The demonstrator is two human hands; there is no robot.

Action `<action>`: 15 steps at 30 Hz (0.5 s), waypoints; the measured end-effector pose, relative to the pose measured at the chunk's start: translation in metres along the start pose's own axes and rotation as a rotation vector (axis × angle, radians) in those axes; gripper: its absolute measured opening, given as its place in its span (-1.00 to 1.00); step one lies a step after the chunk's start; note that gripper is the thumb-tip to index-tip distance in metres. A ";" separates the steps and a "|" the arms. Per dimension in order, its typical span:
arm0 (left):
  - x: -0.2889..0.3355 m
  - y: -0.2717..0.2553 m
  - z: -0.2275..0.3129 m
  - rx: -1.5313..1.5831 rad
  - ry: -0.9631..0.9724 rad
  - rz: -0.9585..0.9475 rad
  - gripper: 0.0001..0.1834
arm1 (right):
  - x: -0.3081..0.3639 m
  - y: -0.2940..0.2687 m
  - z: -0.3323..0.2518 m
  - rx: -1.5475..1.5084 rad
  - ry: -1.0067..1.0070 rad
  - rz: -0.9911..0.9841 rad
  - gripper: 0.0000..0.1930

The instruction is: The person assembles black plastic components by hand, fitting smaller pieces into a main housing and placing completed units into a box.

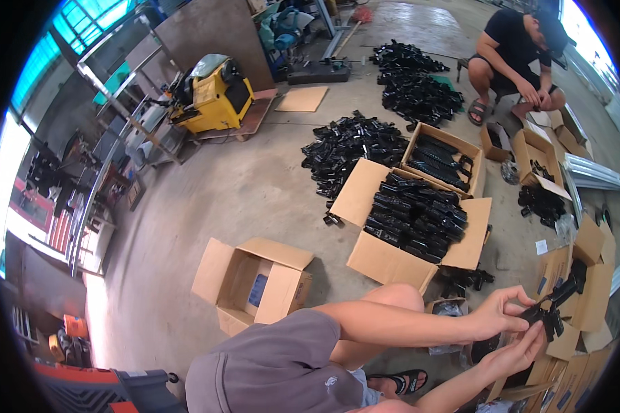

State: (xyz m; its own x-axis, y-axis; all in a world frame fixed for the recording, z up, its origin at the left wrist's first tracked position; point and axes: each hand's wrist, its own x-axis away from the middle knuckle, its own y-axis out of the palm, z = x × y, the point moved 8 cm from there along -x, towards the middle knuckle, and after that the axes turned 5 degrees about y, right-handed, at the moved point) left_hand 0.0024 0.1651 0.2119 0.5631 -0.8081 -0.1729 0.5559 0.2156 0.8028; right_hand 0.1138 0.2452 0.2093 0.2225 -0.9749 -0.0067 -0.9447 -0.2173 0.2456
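At the lower right, my left hand (501, 313) and my right hand (515, 356) come together, fingers closed on a small glossy black part (550, 319). My left hand grips it from above and my right hand from below. The part has several short arms; its exact kind cannot be made out. Behind it stands an open cardboard box (592, 303) with more black pieces. Close to my wrists, a small box with clear plastic bags (450, 310) sits by my knee. An open carton (364, 258) filled with stacked black parts lies just beyond.
Heaps of black parts (355, 148) cover the floor ahead, beside a second filled carton (424, 134). At left stands an open carton (251, 275) with a blue item inside. A co-worker (520, 62) sits at the far right. A yellow machine (217, 103) is at far left.
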 end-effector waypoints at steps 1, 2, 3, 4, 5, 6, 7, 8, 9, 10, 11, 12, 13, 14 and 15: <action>-0.002 0.001 0.000 -0.008 0.018 0.007 -0.63 | -0.004 -0.002 0.000 0.037 -0.024 0.037 -0.66; -0.004 0.005 -0.001 0.012 0.018 0.000 -0.63 | -0.008 -0.005 0.000 0.072 -0.049 0.078 -0.65; -0.005 0.007 -0.004 0.032 0.016 -0.009 -0.64 | -0.010 -0.004 -0.001 0.055 -0.100 0.042 -0.65; -0.008 0.010 -0.005 0.017 0.022 -0.037 -0.64 | -0.011 -0.004 -0.003 0.033 -0.085 0.073 -0.66; -0.010 0.010 -0.007 0.025 0.005 -0.030 -0.64 | -0.018 -0.007 0.000 0.009 -0.097 0.044 -0.66; -0.011 0.009 -0.010 0.033 -0.012 -0.025 -0.64 | -0.024 -0.010 0.004 -0.014 -0.109 0.017 -0.66; -0.011 0.009 -0.009 0.028 -0.002 -0.017 -0.64 | -0.024 -0.010 0.004 0.005 -0.117 0.021 -0.64; -0.011 0.009 -0.009 0.020 -0.003 -0.018 -0.65 | -0.024 -0.008 0.006 0.003 -0.114 0.009 -0.64; -0.011 0.009 -0.008 0.013 -0.004 -0.019 -0.65 | -0.024 -0.007 0.009 -0.035 -0.120 0.026 -0.64; -0.012 0.009 -0.006 0.012 0.002 -0.018 -0.65 | -0.023 -0.006 0.008 -0.072 -0.128 0.047 -0.63; -0.012 0.009 -0.005 0.003 -0.001 -0.022 -0.65 | -0.018 -0.004 0.004 -0.067 -0.154 0.072 -0.63; -0.013 0.009 -0.005 -0.006 -0.004 -0.026 -0.66 | -0.020 -0.005 0.004 -0.068 -0.155 0.068 -0.63; -0.013 0.008 -0.004 -0.005 -0.003 -0.027 -0.66 | -0.018 -0.003 0.002 -0.032 -0.185 0.004 -0.64; -0.013 0.006 -0.004 0.028 -0.007 -0.012 -0.66 | -0.016 0.000 0.001 0.005 -0.215 -0.058 -0.64; -0.013 0.004 -0.004 0.062 -0.010 0.002 -0.66 | -0.017 0.000 0.001 0.006 -0.215 -0.058 -0.64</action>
State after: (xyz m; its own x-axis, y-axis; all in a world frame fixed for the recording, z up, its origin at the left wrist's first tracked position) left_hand 0.0000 0.1787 0.2150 0.5576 -0.8134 -0.1654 0.5159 0.1835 0.8368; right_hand 0.1101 0.2618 0.2086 0.2205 -0.9484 -0.2278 -0.9333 -0.2731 0.2333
